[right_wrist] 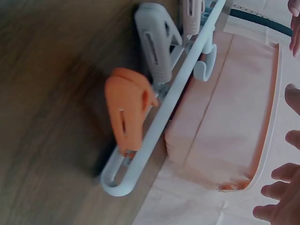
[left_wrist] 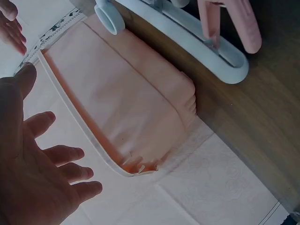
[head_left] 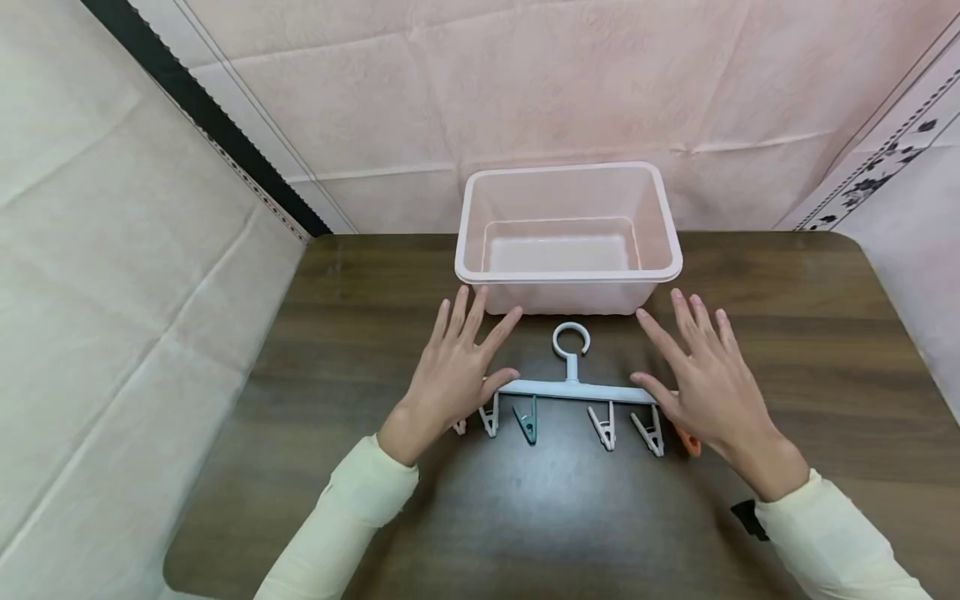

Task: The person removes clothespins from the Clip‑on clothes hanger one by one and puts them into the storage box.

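Observation:
A light-blue clip hanger (head_left: 577, 390) lies on the table, its hook (head_left: 572, 327) towards a pink plastic basin (head_left: 566, 297). My left hand (head_left: 448, 377) is spread over the bar's left end, fingers straight and nothing held. At the right end my right hand (head_left: 711, 398) is spread the same way, also holding nothing. Clothes pegs hang from the bar: a teal peg (head_left: 528, 423), several pale ones, and an orange peg (right_wrist: 125, 110) partly hidden by the right hand in the head view. A pink peg (left_wrist: 229, 23) is at the left end.
Behind the hanger, the basin stands at the back edge of the brown wooden table (head_left: 360, 333). Pale cloth (head_left: 570, 83) hangs behind and beside the table. A small black object (head_left: 748, 518) shows at the right sleeve.

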`<state>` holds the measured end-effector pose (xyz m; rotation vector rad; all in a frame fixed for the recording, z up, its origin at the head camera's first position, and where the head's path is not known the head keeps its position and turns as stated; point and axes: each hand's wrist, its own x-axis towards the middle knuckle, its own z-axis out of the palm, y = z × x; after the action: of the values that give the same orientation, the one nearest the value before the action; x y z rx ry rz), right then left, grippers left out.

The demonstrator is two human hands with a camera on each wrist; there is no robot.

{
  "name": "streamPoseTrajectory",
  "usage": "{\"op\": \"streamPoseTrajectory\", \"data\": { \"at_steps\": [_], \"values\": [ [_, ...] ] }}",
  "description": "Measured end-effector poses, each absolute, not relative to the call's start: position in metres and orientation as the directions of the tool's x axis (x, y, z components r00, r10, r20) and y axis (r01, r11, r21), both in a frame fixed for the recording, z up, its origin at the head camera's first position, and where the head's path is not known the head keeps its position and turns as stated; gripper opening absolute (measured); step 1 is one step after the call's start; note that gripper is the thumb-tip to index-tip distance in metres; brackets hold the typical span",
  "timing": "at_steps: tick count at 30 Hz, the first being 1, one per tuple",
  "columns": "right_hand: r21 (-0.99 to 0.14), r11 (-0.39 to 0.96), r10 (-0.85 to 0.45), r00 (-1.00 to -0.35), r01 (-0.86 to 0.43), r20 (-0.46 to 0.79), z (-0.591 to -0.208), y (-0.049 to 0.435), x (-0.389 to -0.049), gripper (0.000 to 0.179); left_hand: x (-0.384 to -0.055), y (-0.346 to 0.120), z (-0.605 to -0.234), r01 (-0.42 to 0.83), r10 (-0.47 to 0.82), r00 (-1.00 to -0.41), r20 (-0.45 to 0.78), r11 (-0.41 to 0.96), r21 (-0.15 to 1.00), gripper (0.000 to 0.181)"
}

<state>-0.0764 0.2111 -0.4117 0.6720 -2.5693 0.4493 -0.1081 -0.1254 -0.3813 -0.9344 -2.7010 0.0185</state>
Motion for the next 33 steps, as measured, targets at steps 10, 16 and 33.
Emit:
{"op": "streamPoseTrajectory", "data": {
  "at_steps": [10,16,33],
  "values": [
    [-0.227,0.831,-0.402,-0.830,-0.508,0.386,-0.423,0.219,-0.072,0.074,-0.104,-0.127,-0.392,0.596,0.596,-0.777,0.205,0.800,-0.066,0.079],
    [-0.242,0.830,-0.406,-0.842,-0.502,0.354,-0.429,0.221,-0.070,0.075,-0.101,-0.126,-0.398,0.591,0.586,-0.794,0.162,0.807,-0.025,0.080],
    [-0.263,0.807,-0.454,-0.840,-0.529,0.297,-0.445,0.228,-0.073,0.083,-0.108,-0.127,-0.419,0.569,0.569,-0.822,0.019,0.821,0.044,0.082]
  ]
}}
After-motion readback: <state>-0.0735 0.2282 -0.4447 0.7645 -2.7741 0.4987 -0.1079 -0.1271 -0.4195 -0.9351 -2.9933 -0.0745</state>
